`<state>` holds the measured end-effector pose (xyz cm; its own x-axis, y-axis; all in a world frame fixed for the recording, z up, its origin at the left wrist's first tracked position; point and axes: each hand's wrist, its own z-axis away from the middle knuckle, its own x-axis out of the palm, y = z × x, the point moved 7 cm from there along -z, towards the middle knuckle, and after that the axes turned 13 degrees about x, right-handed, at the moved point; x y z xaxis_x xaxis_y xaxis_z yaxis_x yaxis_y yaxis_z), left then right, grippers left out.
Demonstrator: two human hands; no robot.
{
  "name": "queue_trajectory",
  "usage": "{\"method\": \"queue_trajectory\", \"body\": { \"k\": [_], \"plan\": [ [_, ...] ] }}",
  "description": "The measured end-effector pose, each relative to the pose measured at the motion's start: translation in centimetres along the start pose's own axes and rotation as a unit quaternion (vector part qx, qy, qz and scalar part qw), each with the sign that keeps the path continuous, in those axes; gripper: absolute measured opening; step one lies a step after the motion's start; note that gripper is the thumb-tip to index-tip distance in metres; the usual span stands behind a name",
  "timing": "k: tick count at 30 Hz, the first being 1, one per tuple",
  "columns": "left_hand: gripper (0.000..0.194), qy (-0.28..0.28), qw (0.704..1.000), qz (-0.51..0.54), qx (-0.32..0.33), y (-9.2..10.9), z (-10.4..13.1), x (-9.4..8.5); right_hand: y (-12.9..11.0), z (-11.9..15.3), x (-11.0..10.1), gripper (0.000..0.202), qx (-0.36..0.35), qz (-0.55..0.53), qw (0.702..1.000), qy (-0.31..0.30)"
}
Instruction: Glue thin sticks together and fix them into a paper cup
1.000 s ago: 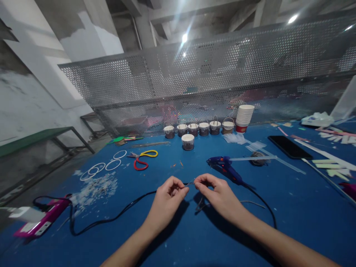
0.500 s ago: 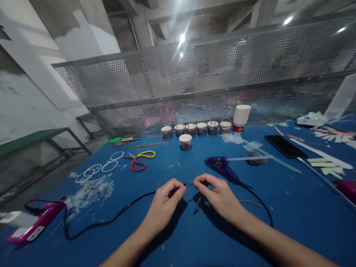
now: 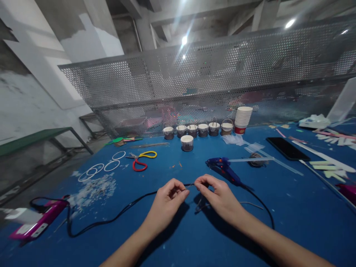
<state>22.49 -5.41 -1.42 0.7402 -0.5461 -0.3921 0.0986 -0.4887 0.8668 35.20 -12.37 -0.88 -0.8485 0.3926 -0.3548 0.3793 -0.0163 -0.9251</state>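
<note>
Beyond the left grip point(image 3: 166, 202) lie four white rings point(image 3: 111, 171) (two overlap) and one pair of scissors point(image 3: 136, 157); farther off, seven small tubs point(image 3: 187, 144). Beyond the right grip point(image 3: 221, 198): one glue gun point(image 3: 227, 171), one phone point(image 3: 287, 148).

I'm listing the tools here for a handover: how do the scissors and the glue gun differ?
The scissors have one red and one yellow handle, while the glue gun is mostly dark blue. The scissors have no cord, whereas the glue gun has a black cord at its grip. The scissors lie with handles spread; the glue gun has a pale, translucent stick extending from its back. Both lie on the blue table.
</note>
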Motion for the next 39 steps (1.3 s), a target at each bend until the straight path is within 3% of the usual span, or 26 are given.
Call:
{"method": "queue_trajectory", "body": {
  "k": [15, 21, 25, 39],
  "plan": [
    [0.024, -0.025, 0.996, -0.061, 0.068, 1.4, 0.0, 0.1, 0.0, 0.0, 0.0, 0.018, -0.010, -0.001, 1.000, 0.003],
    [0.027, -0.034, 0.998, -0.039, 0.021, 0.8, 0.3, 0.3, -0.1, 0.0, -0.1, 0.019, -0.014, -0.002, 1.000, 0.002],
    [0.018, -0.025, 1.000, 0.000, -0.012, 0.4, 0.4, 0.3, -0.1, 0.0, 0.0, 0.018, -0.015, -0.004, 1.000, 0.002],
    [0.026, -0.022, 0.999, 0.003, -0.023, 0.6, 0.3, 0.6, 0.1, 0.1, 0.2, 0.019, -0.009, -0.004, 1.000, -0.007]
  ]
}}
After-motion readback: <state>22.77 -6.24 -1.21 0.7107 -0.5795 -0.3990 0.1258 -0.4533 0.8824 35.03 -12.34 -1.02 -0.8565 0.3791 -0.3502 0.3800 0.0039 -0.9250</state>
